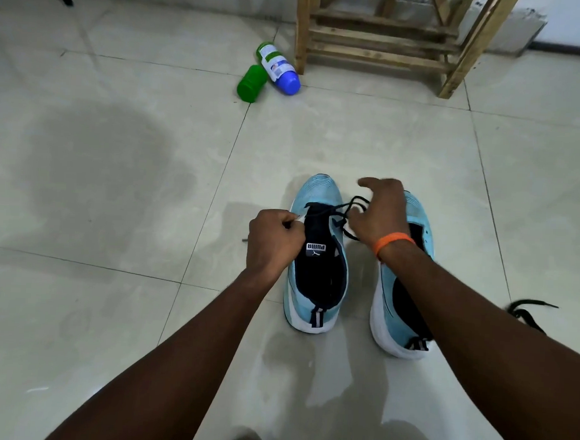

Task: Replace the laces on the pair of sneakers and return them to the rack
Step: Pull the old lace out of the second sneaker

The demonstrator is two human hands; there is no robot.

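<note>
Left grip (276, 239) and right grip (380, 213) each pinch black lace (343, 207) on blue sneaker (319, 193).

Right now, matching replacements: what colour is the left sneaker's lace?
The lace is black, seen best in the head view.

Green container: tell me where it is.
Head view, upper middle: the green container lies on the floor, beside the blue-capped bottle, left of the wooden rack.

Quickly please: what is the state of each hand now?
Left hand: closed, pinching the dark lace at the left sneaker.
Right hand: closed on the same lace.
</note>
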